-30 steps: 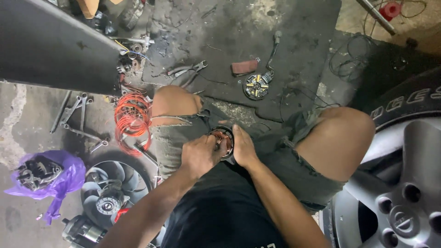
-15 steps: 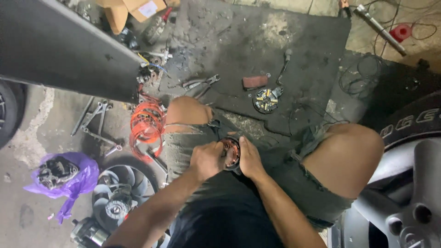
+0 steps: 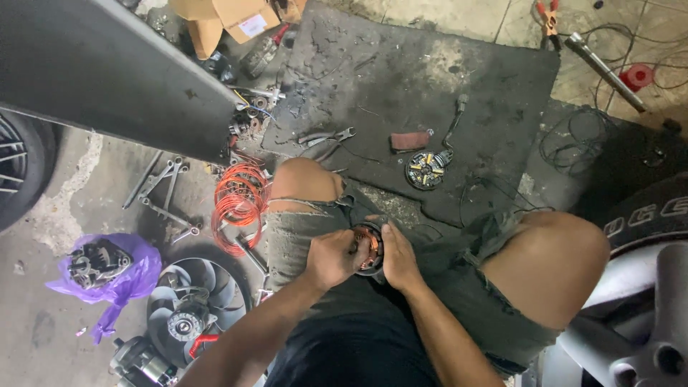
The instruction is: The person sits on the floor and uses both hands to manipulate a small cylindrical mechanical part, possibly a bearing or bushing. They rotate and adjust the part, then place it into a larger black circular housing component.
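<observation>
We've got both hands, left (image 3: 331,256) & right (image 3: 398,259), clasping the copper-wound stator (image 3: 368,247) in our lap; prob. heavy, stiff; grip outer rim, windings fragile.

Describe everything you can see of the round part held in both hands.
The stator is a small dark ring with copper-coloured windings showing inside. Most of it is hidden by the hands. It sits upright-ish between the knees, above the lap, over the grey shorts. The left hand wraps its left side, fingers across its face; the right hand cups its right edge. Finer detail is too small to tell.
</observation>
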